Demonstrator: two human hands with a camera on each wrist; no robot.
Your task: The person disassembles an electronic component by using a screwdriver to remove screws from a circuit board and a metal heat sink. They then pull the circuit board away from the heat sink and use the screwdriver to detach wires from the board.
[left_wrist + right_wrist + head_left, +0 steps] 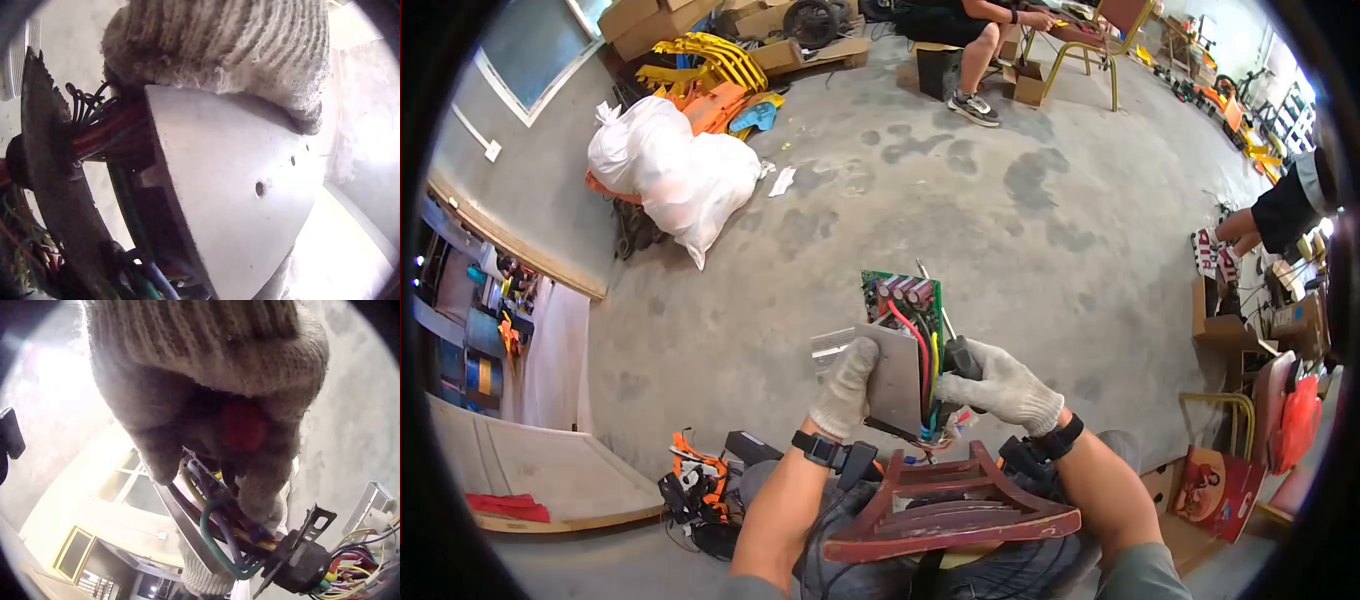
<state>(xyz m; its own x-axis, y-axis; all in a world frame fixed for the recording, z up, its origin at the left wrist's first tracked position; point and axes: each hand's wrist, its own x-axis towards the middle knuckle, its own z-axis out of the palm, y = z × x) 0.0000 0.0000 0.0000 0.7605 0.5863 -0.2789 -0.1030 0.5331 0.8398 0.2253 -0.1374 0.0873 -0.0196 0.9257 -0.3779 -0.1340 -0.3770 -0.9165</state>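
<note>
My gloved left hand [845, 388] grips a motor controller by its flat grey metal plate [896, 380], raised in front of my body. A green circuit board [937, 296] with cylindrical capacitors stands up behind the plate, and thick red and yellow wires run down beside it. In the left wrist view the plate [219, 162] shows a row of small holes. Against the board's right side, my gloved right hand [1008, 388] holds a screwdriver [963, 360] by its dark handle, the thin shaft pointing upward. Near my right hand, coloured wires pass through a black grommet [300, 559].
A red wooden stool [950, 530] is close below my hands. Orange and black parts [700, 470] lie on the floor at left. Beyond are a white sack [670, 180], a seated person [970, 50] and another person's legs [1240, 230]. A red box [1215, 490] stands at right.
</note>
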